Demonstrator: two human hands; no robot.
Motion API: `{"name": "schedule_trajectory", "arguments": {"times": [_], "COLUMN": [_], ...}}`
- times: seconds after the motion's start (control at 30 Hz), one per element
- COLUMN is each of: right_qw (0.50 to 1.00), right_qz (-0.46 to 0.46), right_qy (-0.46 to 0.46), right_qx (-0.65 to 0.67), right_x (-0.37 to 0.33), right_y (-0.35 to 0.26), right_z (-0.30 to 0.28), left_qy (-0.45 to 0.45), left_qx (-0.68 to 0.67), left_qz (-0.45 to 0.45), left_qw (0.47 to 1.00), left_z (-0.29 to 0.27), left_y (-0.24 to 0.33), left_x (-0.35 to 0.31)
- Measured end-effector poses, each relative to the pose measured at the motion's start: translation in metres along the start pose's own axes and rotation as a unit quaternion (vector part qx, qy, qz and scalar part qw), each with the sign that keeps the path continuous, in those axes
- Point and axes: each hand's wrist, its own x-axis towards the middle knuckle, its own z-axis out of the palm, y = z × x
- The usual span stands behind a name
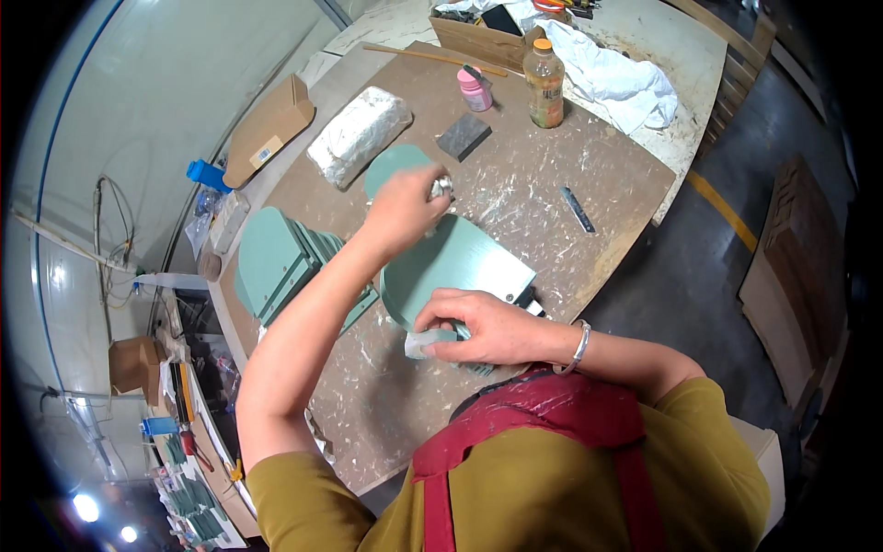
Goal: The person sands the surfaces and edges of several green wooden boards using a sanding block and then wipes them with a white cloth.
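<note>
A pale green panel with one rounded end lies before me on the brown work board. My left hand is over its far end, fingers closed round a small crumpled whitish lump. I cannot tell whether the lump is cloth or putty. Near the panel's near edge, my right hand has its thumb and fingers closed on a pale, flat, translucent piece. Beyond the left hand, another rounded green piece shows in part. To the left stands a stack of similar green panels.
Farther back lie a white wrapped block, a dark grey block, a pink bottle and an orange-capped bottle. A utility knife rests at right. Behind are a cardboard box and white cloth.
</note>
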Motion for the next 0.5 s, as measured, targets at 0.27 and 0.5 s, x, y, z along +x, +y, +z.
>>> {"name": "schedule_trajectory", "arguments": {"times": [0.27, 0.5], "right_qw": [1.0, 0.999], "right_qz": [0.0, -0.026], "right_qy": [-0.008, 0.03], "right_qx": [-0.006, -0.013], "right_x": [0.004, -0.001], "right_y": [-0.002, 0.011], "right_z": [0.012, 0.001], "left_qy": [0.046, 0.1], "left_qx": [0.203, 0.101], "left_qz": [0.095, 0.159], "left_qw": [0.973, 0.977], "left_z": [0.036, 0.025], "left_y": [-0.057, -0.017], "left_x": [0.001, -0.033]}}
